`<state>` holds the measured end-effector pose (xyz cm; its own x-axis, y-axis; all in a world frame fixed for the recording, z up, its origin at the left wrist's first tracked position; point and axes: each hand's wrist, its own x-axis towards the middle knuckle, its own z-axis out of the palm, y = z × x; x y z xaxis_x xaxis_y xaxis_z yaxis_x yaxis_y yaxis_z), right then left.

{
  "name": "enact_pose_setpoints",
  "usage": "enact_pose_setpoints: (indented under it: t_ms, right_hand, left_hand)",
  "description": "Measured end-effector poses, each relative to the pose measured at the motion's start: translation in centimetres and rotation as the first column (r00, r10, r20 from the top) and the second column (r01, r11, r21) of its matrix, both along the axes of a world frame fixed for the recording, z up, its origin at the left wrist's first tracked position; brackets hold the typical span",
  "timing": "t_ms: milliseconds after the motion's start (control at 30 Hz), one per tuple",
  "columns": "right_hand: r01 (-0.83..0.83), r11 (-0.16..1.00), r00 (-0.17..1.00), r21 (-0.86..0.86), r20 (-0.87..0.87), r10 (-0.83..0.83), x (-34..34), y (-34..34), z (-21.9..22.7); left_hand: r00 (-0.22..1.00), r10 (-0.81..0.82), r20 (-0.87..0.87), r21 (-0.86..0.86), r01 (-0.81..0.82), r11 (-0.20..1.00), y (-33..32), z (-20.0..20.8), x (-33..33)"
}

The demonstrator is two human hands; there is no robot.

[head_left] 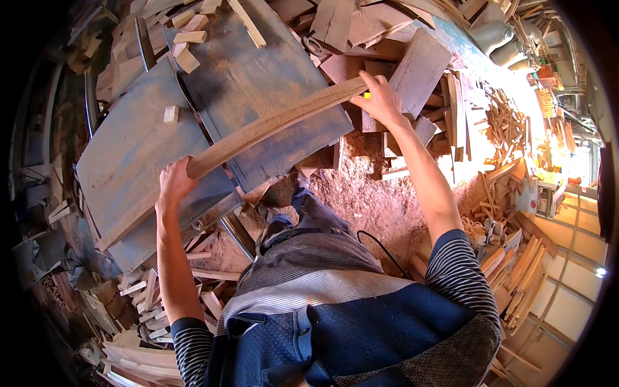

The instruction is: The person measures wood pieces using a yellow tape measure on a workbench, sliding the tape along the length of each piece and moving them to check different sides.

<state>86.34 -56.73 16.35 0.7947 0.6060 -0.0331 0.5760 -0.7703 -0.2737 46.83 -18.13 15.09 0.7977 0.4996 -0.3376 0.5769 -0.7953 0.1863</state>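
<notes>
A long wooden board runs slantwise across the view above a grey metal machine table. My left hand is closed round it toward its left part, and the board carries on past that hand to the lower left. Up at the right, my right hand grips the board's far end, with the thumb side against it. A small yellow patch shows beside the right fingers; I cannot make out what it is. Whether the board touches the table is hard to tell.
On the table lie a small wood block, several offcuts and a narrow strip. A dark slot divides the tabletop. Scrap boards pile up beyond it at right. Sawdust covers the floor; more wood lies at lower left.
</notes>
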Motion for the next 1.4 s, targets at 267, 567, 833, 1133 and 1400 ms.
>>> enact_pose_setpoints:
  t_ms: [267,567,833,1133,1400]
  right_hand:
    - [-0.398,0.875,0.885,-0.276,0.135,0.446,-1.4,5.9,-0.2]
    - [-0.534,0.735,0.704,-0.418,0.261,0.66,0.1,6.2,-1.2]
    - [-0.545,0.757,0.716,-0.36,0.27,0.644,-0.1,5.9,-1.1]
    - [-0.505,0.768,0.737,-0.394,0.265,0.621,-0.2,6.1,-1.7]
    - [-0.561,0.76,0.72,-0.326,0.261,0.643,0.3,5.8,-1.5]
  left_hand:
    - [1.0,0.003,0.026,-0.009,-0.002,1.0,0.5,-0.9,0.2]
    - [0.998,0.051,0.03,-0.017,-0.051,0.999,0.0,-0.5,0.2]
    - [0.999,0.054,0.007,-0.005,-0.054,0.999,0.1,-0.4,0.4]
    - [0.996,0.066,-0.061,-0.021,-0.067,0.998,0.3,-0.3,0.7]
    - [0.996,0.072,-0.043,-0.007,-0.073,0.997,0.1,-0.2,0.7]
